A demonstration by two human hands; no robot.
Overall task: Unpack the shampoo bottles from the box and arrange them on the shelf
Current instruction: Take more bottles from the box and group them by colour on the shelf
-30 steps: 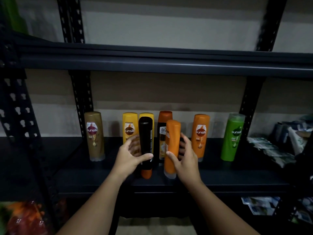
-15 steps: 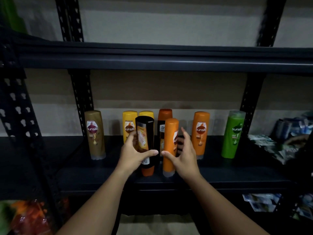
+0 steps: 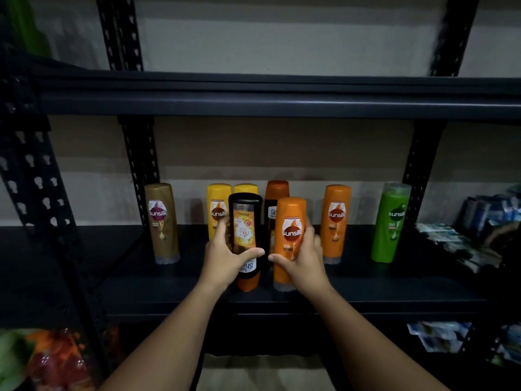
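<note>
Item 1: black bottle (image 3: 245,238), glossy plastic, rounded-rectangular body with an orange cap at the bottom and a printed label whose text reads upside down. My left hand (image 3: 225,258) wraps it from the left, fingers curled behind, thumb pressed across the front. It stands upright near the front edge of the shelf (image 3: 394,289).

Item 2: orange bottle (image 3: 290,244), smooth plastic, rounded top, clear cap downward, "sunsilk" label facing me. My right hand (image 3: 304,261) curls round it from the right, thumb across the lower front. It stands just beside the black bottle, thumbs nearly meeting between the two.

Behind my grips: two yellow bottles (image 3: 218,210) and a dark bottle with an orange top (image 3: 277,204), close together.

Left of my left hand, well apart: one brown-gold bottle (image 3: 163,224).

Right of my right hand: a second orange bottle (image 3: 336,224), near; a green bottle (image 3: 392,222), farther off.

Shelf: dark matte metal, perforated uprights.

Far right: crinkled sachet packs (image 3: 456,244).
</note>
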